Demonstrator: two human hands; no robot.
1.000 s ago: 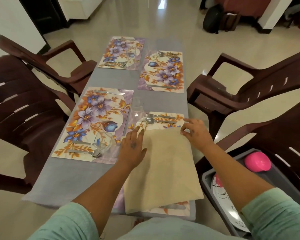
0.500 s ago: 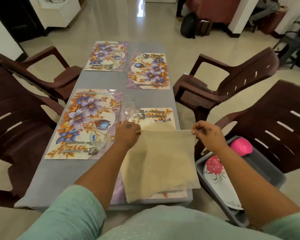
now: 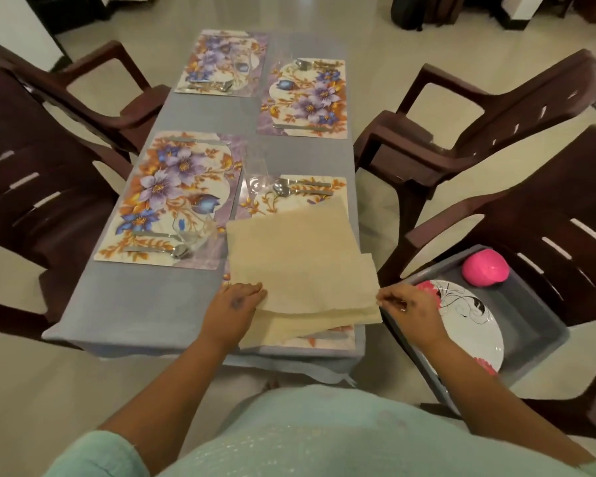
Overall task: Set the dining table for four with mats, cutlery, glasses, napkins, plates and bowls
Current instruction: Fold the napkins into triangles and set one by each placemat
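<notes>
Beige napkin [image 3: 300, 266] (folded) | left hand [image 3: 236, 304] flat on it | right hand [image 3: 408, 306] seemingly pinching edge

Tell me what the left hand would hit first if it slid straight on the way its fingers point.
The left hand points right, across the beige napkin it already touches; beyond that, probably the right hand at the far edge.
</notes>
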